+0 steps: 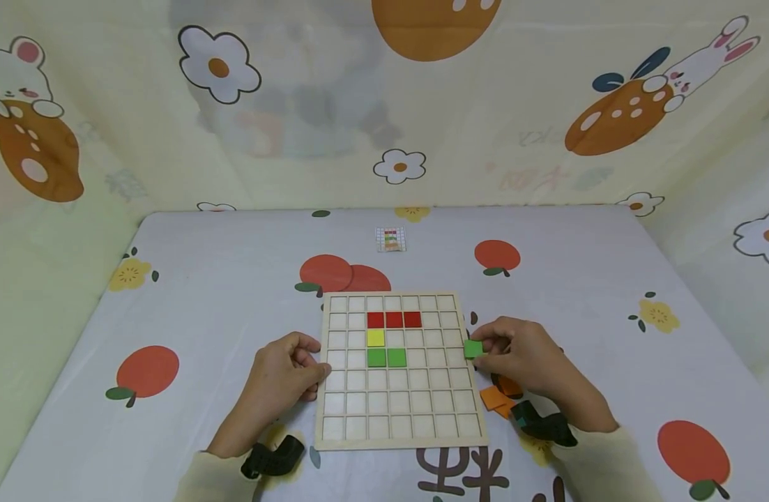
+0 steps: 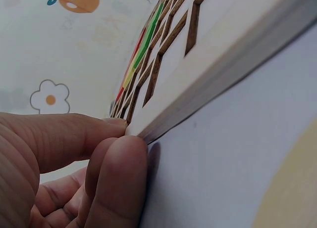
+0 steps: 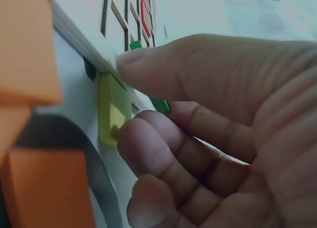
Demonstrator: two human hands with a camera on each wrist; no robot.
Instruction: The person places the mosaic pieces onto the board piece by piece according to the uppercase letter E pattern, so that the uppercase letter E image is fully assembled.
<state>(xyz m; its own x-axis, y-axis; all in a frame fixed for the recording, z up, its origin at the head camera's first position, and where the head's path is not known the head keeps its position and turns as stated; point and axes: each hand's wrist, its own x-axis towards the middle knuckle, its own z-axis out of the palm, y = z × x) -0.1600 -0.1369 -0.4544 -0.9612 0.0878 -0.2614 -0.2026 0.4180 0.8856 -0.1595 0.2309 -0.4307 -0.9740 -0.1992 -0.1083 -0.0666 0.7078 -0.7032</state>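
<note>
A wooden grid board (image 1: 353,443) lies flat on the table. In it sit a row of red tiles (image 1: 394,320), a yellow tile (image 1: 375,337) below the left one, and two green tiles (image 1: 376,358) lower down. My left hand (image 1: 285,369) holds the board's left edge between thumb and finger, seen close in the left wrist view. At the right edge, my right hand (image 1: 525,355) pinches a loose green tile (image 1: 473,349), partly hidden by the fingers in the right wrist view. Beneath those fingers, a second yellow tile (image 3: 110,109) lies beside the board.
Loose orange tiles (image 1: 497,399) lie right of the board, close to the right wrist's black strap (image 1: 544,424). Behind the board is a small card (image 1: 391,239) with a coloured grid pattern. The tablecloth (image 1: 233,279) has printed fruit and flowers.
</note>
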